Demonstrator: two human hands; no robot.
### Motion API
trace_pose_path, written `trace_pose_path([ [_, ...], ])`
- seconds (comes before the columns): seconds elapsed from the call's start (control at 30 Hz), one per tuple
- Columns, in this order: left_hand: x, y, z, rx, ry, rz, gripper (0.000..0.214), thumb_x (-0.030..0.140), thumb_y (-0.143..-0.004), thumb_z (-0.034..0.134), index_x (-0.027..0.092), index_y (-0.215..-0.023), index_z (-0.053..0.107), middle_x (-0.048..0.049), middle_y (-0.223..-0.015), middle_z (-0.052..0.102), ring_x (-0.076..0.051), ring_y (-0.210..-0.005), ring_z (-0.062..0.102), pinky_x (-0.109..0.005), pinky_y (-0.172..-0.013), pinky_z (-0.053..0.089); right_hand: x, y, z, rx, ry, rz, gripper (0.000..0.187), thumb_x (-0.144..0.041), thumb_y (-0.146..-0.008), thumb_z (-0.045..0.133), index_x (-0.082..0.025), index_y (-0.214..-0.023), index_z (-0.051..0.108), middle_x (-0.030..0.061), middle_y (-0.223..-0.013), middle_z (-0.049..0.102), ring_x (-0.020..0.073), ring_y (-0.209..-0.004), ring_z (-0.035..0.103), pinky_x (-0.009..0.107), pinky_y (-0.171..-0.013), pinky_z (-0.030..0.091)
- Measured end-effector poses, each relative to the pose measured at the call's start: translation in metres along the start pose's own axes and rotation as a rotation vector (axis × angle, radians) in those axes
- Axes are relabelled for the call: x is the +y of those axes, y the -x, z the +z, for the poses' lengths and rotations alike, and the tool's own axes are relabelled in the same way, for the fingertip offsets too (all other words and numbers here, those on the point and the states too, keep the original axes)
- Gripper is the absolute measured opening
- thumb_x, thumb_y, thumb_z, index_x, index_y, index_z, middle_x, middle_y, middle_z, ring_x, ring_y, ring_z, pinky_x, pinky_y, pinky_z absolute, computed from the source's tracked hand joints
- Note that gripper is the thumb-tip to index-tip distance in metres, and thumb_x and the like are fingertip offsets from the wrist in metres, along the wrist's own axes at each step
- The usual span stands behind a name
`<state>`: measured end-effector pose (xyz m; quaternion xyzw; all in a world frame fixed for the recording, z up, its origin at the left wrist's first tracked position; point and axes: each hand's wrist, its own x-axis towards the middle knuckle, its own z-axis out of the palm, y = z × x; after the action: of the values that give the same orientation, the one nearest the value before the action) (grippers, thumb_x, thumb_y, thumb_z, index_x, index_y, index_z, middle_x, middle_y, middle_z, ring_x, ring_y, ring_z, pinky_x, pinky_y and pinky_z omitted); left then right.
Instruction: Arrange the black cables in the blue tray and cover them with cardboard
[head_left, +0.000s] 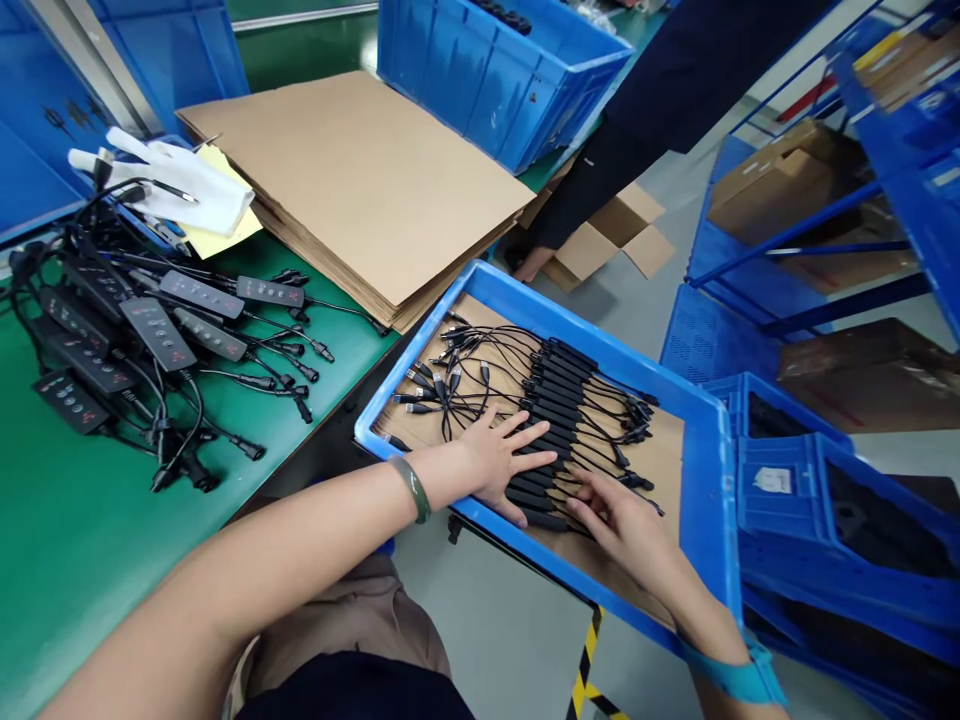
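Hands: left hand (pixel 501 458) and right hand (pixel 626 525), both open with fingers spread, lying flat on a row of black controller units (pixel 551 420) with attached cables; the two hands sit close together, apart by a narrow gap, clamped on nothing. Controller units are laid side by side on a cardboard liner (pixel 660 455) inside a shallow blue tray (pixel 712 500), cable plugs fanned out beyond the left hand. A green bangle (pixel 412 487) sits on the left wrist, a teal band (pixel 739 680) on the right.

Surroundings: well left of the hands, on the green counter (pixel 90 540), a tangled heap of further black controllers (pixel 142 330) with cords; small button markings show on them, too small to read. Beyond that heap, white gloves (pixel 180 185) on a yellow sheet. Ahead of the hands, a stack of flat cardboard sheets (pixel 360 170), then a deep blue crate (pixel 495 70). Another person's dark sleeve and hand (pixel 532 262) reach toward an open carton (pixel 607 235) on the floor. Right of the hands, stacked blue bins (pixel 825 520); a white label on one is illegible.
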<state>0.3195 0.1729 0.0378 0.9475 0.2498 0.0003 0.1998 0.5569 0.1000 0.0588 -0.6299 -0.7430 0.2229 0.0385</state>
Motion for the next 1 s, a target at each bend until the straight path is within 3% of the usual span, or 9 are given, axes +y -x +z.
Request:
trace_pose_path([
  [0.1,0.001,0.0,-0.003,-0.03,-0.022,-0.005,0.101,0.08,-0.074,0.055,0.026,-0.155,0.027,-0.0066,-0.165,0.011,-0.037,-0.151,0.007,-0.061,-0.119,0.005,0.003,-0.002,0.0,0.067,0.078,-0.056,0.039,-0.044,-0.094,0.042,-0.017,-0.114,0.063,0.014,-0.104,0.061,0.0277,-0.094,0.065,0.042,-0.079,0.056],
  [0.23,0.002,0.001,-0.007,-0.052,-0.038,-0.012,0.1,0.079,-0.075,0.054,0.025,-0.155,0.026,-0.0069,-0.165,0.009,-0.038,-0.151,0.007,-0.062,-0.118,0.009,0.008,-0.007,0.002,0.155,0.149,-0.119,0.034,-0.042,-0.093,0.044,-0.018,-0.105,0.064,0.0182,-0.125,0.053,0.0345,-0.119,0.053,0.052,-0.096,0.049],
  [0.47,0.002,0.003,-0.011,-0.042,-0.062,0.003,0.097,0.077,-0.078,0.053,0.025,-0.156,0.025,-0.009,-0.165,0.01,-0.039,-0.15,0.008,-0.062,-0.118,0.01,0.01,-0.018,-0.002,0.128,0.079,-0.073,0.023,-0.036,-0.09,0.044,-0.021,-0.095,0.061,0.0123,-0.103,0.066,0.0288,-0.096,0.061,0.045,-0.086,0.052],
  [0.53,0.002,0.002,-0.011,-0.051,-0.053,0.002,0.097,0.077,-0.079,0.052,0.025,-0.156,0.024,-0.0093,-0.165,0.009,-0.04,-0.151,0.007,-0.063,-0.117,0.009,0.014,-0.024,-0.002,0.143,0.015,0.001,0.025,-0.033,-0.089,0.044,-0.021,-0.106,0.057,0.0103,-0.097,0.068,0.0258,-0.086,0.065,0.041,-0.078,0.054],
  [0.67,0.002,0.0,-0.012,-0.08,-0.047,-0.005,0.099,0.077,-0.078,0.053,0.026,-0.156,0.021,-0.0074,-0.165,0.007,-0.038,-0.151,0.005,-0.063,-0.118,0.006,0.025,-0.038,0.001,0.111,-0.059,0.111,0.052,-0.033,-0.086,0.044,-0.014,-0.134,0.044,0.0085,-0.086,0.069,0.0231,-0.069,0.064,0.037,-0.066,0.053],
  [0.8,0.004,0.0,-0.013,-0.117,-0.048,-0.015,0.098,0.075,-0.079,0.054,0.026,-0.157,0.019,-0.0069,-0.165,0.003,-0.036,-0.152,0.004,-0.063,-0.118,0.004,0.029,-0.043,0.004,0.1,0.034,0.059,0.049,-0.036,-0.087,0.043,-0.014,-0.13,0.05,0.0088,-0.084,0.066,0.0271,-0.08,0.066,0.04,-0.073,0.054],
  [1.0,0.003,0.0,-0.013,-0.11,-0.032,-0.01,0.098,0.074,-0.079,0.055,0.025,-0.157,0.02,-0.0072,-0.165,0.004,-0.036,-0.152,0.004,-0.064,-0.118,0.005,0.031,-0.047,-0.003,0.188,0.226,-0.073,0.04,-0.04,-0.091,0.042,-0.012,-0.114,0.061,0.0207,-0.117,0.052,0.0341,-0.11,0.057,0.048,-0.094,0.05],
])
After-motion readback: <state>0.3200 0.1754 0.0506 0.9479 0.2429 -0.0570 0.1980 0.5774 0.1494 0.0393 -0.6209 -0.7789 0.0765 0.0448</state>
